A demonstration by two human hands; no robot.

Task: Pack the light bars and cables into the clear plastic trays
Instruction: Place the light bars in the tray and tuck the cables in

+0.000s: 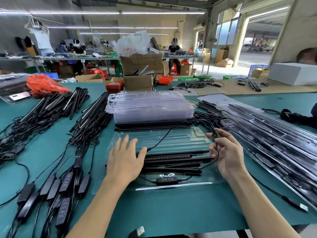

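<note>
Clear plastic formed the open tray [171, 140] that lay on the green desk [163, 206] directly beneath both hands, its moulded channels running crosswise under the fingertips. Black light bars [173, 159] sat in the near channels, just below the fingers of the left hand and level with the right palm, apparently already seated so that only the wiring was left to stow. The left hand [126, 162] lay flat, its fingers [124, 143] straight and spread over the left end of the tray; this posture was judged to steady the light plastic while the cable was routed. The right hand [229, 155] held a thin black cable [173, 130] pinched between thumb and curled fingers [212, 134], the slack arching leftward across the tray to a point beside the left thumb and looping down past the right palm. An inline controller [166, 180] with a row of small buttons lay nearer the body than either hand, on the tray's near flap, presumably awaiting its own recess.

Beyond the fingertips stood a stack of empty trays [151, 107], placed within reach for the following sets. Left of the left hand lay bundles of unpacked bars [82, 109] with their controllers [56, 186] fanned toward the desk edge. Right of the right hand, filled trays [274, 134] were laid overlapping. The bars appeared matte, slender and rigid; the cable looked limp and prone to springing out of a shallow channel.
</note>
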